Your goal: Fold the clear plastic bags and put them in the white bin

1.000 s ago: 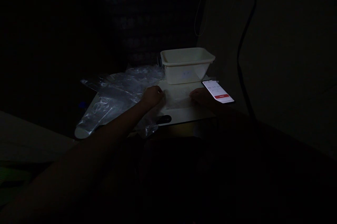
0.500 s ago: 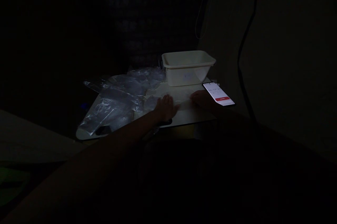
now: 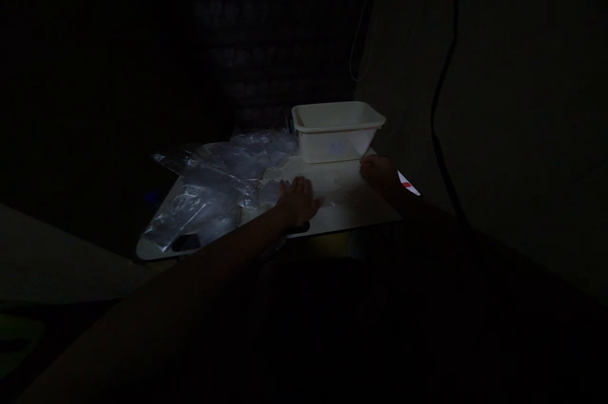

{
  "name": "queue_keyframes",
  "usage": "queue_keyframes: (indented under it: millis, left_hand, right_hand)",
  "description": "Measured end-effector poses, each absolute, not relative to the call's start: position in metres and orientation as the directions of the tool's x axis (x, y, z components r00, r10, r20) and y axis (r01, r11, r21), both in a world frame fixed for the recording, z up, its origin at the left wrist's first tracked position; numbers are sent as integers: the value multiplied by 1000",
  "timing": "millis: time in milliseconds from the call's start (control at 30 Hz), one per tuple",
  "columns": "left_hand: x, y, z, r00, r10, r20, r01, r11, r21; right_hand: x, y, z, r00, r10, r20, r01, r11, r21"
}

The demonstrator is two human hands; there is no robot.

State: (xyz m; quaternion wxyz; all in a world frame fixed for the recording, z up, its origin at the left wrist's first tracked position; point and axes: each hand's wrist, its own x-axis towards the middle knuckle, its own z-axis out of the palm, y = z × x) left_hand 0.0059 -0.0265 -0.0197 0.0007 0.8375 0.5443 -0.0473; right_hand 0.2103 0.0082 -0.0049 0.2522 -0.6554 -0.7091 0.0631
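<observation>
The scene is very dark. My left hand (image 3: 299,200) lies with its fingers spread at the middle of the light table (image 3: 332,220), pressing on what looks like thin clear plastic. My right hand (image 3: 377,171) is closed near the table's right side, in front of the white tub; whatever it may hold is too dark to make out. A faint clear sheet (image 3: 335,194) shows between the two hands. Left of my left hand, clear plastic bags (image 3: 204,198) lie spread in a shiny heap.
A white tub (image 3: 327,145) stands at the back of the table. Partly behind my right forearm glows a phone (image 3: 409,183). A dark object (image 3: 186,242) sits at the front left edge. A dark cable (image 3: 434,109) hangs at the right.
My right hand has moved right, away from my left hand, and now covers most of the phone. My left hand stays flat in nearly the same place. The view has shifted slightly.
</observation>
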Motion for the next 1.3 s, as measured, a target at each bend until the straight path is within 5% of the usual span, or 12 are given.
queue_keyframes:
  millis: [67, 167, 400, 800, 1300]
  left_hand:
    - [7, -22, -18, 415, 908, -45, 908, -417, -34]
    - [11, -13, -20, 413, 911, 1, 910, -413, -23]
    - [20, -7, -25, 386, 923, 6, 923, -386, -3]
    - [17, -7, -35, 375, 927, -26, 927, -375, -29]
    - [17, -12, -29, 277, 959, -53, 951, -282, -126]
  right_hand:
    - [201, 8, -5, -5, 925, 380, 926, 148, -347]
    - [179, 7, -13, -236, 866, 440, 903, 363, -230]
    - [143, 12, -37, -532, 747, 398, 813, 583, -7]
    - [146, 4, -47, -549, 803, 233, 833, 549, 72]
    - [151, 3, -52, -473, 847, 244, 881, 449, 148]
